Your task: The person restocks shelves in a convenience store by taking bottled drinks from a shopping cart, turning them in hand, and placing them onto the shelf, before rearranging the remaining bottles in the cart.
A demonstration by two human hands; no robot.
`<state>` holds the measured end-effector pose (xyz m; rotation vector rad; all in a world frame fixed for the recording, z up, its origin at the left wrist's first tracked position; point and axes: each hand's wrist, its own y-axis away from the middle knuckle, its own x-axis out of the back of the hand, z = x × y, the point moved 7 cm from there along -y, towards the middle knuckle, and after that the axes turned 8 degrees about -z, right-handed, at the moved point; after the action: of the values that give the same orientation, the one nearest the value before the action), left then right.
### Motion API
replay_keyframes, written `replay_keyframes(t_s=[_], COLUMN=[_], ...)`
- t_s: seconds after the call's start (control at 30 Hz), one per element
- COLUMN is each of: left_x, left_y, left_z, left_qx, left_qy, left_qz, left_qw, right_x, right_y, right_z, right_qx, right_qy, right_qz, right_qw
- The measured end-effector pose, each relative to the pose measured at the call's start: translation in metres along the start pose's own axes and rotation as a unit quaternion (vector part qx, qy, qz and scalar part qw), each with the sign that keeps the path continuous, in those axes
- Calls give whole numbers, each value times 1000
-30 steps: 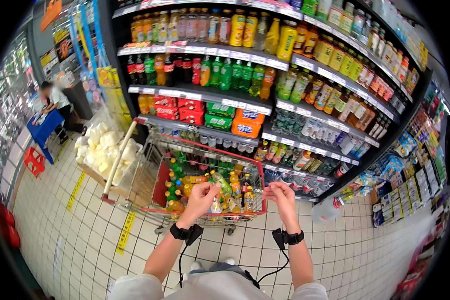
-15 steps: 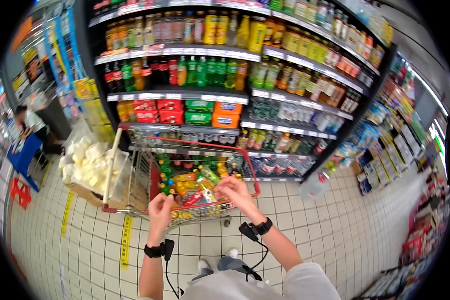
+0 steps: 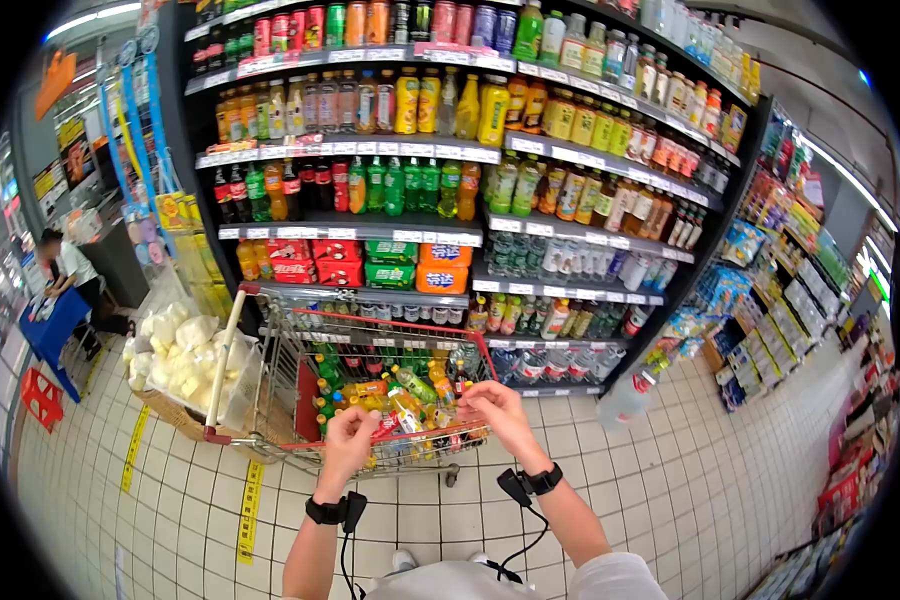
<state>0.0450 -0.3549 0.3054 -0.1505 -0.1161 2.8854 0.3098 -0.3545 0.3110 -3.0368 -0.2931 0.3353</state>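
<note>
A metal shopping cart [image 3: 300,446] with red trim stands before me, heaped with drink bottles [image 3: 406,410] in green, yellow, orange and red. My left hand [image 3: 348,442] is closed with fingers curled at the cart's near side, left of the bottles. My right hand [image 3: 500,414] is over the cart's right end, thumb and fingers pinched together. Anything in either hand is too small or hidden to make out. A black strap with a cabled box is on each wrist.
Shelves [image 3: 350,232] of bottles, cans and drink packs rise behind the cart. Bagged white goods [image 3: 185,350] sit left of the cart handle [image 3: 228,360]. A large clear jug [image 3: 625,400] stands right. A person [image 3: 68,270] is by a blue table [image 3: 55,325].
The view has tilted up, showing more upper shelves. Both hands sit slightly further right and lower in the picture, still closed above the cart's near side.
</note>
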Motion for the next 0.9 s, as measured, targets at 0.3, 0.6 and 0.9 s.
replay_keyframes(t_s=[0.3,0.6,0.9], left_x=[-36,1,20], left_y=[29,75,70], left_z=[20,30,21], left_qx=[-56,-83,-68], left_qy=[-61,-57,-14], left_qz=[-21,53,82], left_qw=[996,994,994], right_x=[15,-36,-42], right_y=[23,19,15], right_z=[-17,-8,-10], right_qx=[24,-1,-8], right_qy=[-10,3,8], right_qz=[9,-55,-73], right_qw=[1000,998,997])
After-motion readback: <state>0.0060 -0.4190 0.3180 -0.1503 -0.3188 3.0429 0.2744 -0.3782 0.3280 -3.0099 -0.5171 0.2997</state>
